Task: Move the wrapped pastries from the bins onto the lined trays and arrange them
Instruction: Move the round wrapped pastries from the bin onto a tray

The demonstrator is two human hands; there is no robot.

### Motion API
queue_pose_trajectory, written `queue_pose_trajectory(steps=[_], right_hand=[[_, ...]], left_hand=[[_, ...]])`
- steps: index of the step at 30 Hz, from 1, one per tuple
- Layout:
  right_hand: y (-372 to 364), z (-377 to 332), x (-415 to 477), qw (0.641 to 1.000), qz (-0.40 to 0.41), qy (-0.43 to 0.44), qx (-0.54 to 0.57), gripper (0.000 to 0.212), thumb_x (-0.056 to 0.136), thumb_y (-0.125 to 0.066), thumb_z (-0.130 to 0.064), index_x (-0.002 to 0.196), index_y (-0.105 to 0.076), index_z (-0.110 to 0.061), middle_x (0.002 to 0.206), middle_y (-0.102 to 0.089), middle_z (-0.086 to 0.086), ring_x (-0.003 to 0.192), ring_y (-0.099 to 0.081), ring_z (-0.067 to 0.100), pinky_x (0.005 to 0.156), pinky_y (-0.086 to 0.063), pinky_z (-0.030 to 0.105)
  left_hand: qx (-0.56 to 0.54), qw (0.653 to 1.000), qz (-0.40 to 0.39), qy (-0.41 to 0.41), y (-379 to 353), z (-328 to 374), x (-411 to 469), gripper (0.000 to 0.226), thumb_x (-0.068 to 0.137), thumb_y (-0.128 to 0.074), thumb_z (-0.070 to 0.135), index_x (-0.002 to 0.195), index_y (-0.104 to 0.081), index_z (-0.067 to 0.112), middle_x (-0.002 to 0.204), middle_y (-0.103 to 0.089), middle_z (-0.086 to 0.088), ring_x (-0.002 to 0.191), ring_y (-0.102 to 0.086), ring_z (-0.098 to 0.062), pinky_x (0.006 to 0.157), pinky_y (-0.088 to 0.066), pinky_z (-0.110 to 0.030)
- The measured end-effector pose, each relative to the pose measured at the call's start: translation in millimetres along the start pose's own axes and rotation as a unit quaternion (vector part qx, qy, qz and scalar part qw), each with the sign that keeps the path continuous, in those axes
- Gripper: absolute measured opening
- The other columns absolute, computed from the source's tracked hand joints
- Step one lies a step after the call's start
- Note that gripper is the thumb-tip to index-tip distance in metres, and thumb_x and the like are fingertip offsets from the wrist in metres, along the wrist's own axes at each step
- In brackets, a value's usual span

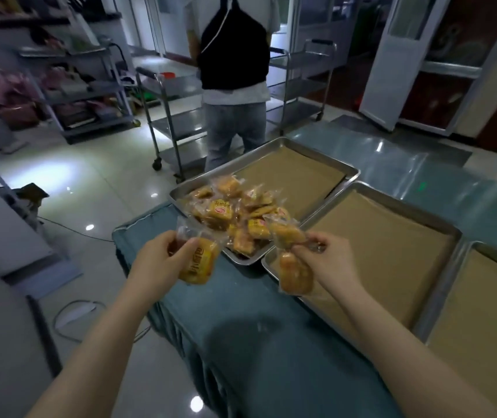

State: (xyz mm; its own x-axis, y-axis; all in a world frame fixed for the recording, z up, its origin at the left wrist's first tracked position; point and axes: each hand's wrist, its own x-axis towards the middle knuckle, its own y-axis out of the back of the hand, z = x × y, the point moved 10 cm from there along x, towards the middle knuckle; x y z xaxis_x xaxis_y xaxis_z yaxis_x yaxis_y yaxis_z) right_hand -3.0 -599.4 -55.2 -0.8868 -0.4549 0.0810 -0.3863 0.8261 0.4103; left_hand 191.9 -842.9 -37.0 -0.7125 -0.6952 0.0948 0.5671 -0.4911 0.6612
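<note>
My left hand (162,257) grips a wrapped pastry (200,263) by the top of its clear wrapper, above the green tablecloth. My right hand (322,254) pinches two wrapped pastries, one (286,233) pointing up and one (295,276) hanging over the near corner of the middle lined tray (440,230). A pile of wrapped pastries (235,212) lies at the near end of the far lined tray (352,170). The brown paper of the middle tray is bare.
A third lined tray (440,300) sits at the right. All trays rest on a table with a green cloth (241,327). A person (235,70) stands with their back to me just beyond the table, between two steel carts (165,116). Shelves stand at the left.
</note>
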Motion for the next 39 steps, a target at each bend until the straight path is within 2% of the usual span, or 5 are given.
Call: queue_pose_trajectory(steps=[11, 18, 27, 31, 39], right_hand=[[-68, 7, 100, 0.993, 0.112, 0.039, -0.028, 0.039, 0.083, -0.056, -0.025, 0.115, -0.058, -0.047, 0.114, -0.043, -0.036, 0.118, -0.045, 0.010, 0.099, -0.046, 0.040], [-172, 51, 119, 0.930, -0.044, -0.002, -0.364, 0.065, 0.094, -0.030, -0.056, 0.148, 0.003, -0.044, 0.155, 0.025, -0.005, 0.139, 0.031, 0.020, 0.115, 0.009, 0.050], [-191, 76, 115, 0.890, -0.035, -0.103, -0.442, 0.060, 0.090, -0.011, -0.061, 0.143, 0.016, -0.048, 0.147, 0.040, -0.012, 0.135, 0.039, 0.019, 0.111, 0.014, 0.051], [-196, 88, 117, 0.876, -0.038, -0.131, -0.463, 0.062, 0.087, -0.004, -0.068, 0.136, 0.030, -0.051, 0.146, 0.042, -0.010, 0.134, 0.040, 0.021, 0.108, 0.015, 0.057], [-181, 103, 164, 0.853, -0.059, -0.182, -0.486, 0.072, 0.091, -0.025, -0.066, 0.142, 0.021, -0.046, 0.152, 0.032, -0.008, 0.141, 0.025, 0.028, 0.109, 0.010, 0.063]], left_hand=[[-0.050, 0.994, -0.092, 0.040, -60, -66, 114, 0.021, 0.087, -0.060, 0.040, 0.074, -0.061, 0.023, 0.062, -0.058, 0.009, 0.052, -0.052, 0.003, 0.047, -0.035, -0.014], [-0.108, 0.985, -0.132, 0.000, -106, -68, 216, 0.023, 0.083, -0.061, 0.046, 0.099, -0.055, 0.030, 0.083, -0.061, 0.015, 0.073, -0.058, 0.001, 0.055, -0.038, -0.015], [0.080, 0.941, -0.161, -0.288, -150, -39, 237, 0.064, 0.087, -0.045, 0.056, 0.143, -0.027, 0.033, 0.153, -0.025, 0.000, 0.142, -0.014, -0.021, 0.113, -0.017, -0.048], [0.178, 0.905, -0.241, -0.301, -189, -58, 236, 0.062, 0.090, -0.019, 0.064, 0.146, -0.018, 0.040, 0.157, 0.013, 0.002, 0.140, 0.024, -0.018, 0.110, 0.012, -0.049], [0.228, 0.842, -0.364, -0.325, -232, -49, 270, 0.076, 0.078, -0.013, 0.077, 0.145, 0.006, 0.047, 0.155, 0.018, 0.002, 0.139, 0.022, -0.027, 0.112, 0.002, -0.054]])
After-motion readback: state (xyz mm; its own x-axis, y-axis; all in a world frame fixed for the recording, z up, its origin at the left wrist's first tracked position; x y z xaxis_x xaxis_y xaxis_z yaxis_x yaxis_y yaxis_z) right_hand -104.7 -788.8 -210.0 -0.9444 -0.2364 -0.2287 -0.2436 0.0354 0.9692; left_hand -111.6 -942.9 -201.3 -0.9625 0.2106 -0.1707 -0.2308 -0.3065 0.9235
